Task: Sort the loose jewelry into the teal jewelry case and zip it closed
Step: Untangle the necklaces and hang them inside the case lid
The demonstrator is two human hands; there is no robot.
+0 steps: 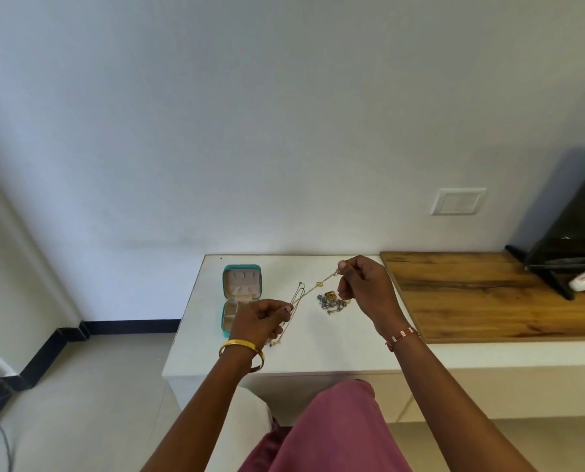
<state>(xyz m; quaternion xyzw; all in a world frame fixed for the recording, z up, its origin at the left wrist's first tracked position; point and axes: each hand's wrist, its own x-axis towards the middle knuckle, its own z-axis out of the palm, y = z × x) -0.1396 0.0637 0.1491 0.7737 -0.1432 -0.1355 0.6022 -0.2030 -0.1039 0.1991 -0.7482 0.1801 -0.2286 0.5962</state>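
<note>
Chain (313,288) between both hands' pinching fingers (286,309).

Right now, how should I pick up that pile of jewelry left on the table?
Pinch the jewelry pile from above at its raised gold middle; it lies flat and tangled on the white table, so a sideways grab would only scatter it.

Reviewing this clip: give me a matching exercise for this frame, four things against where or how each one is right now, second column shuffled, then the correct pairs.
Things:
1. teal jewelry case
2. gold chain
3. pile of loose jewelry
4. gold bangle

States:
A. worn on the left wrist
B. stretched in the air between the left hand and right hand
C. lying open on the white table
D. heaped on the table below the right hand

Pairs: 1-C, 2-B, 3-D, 4-A
</note>
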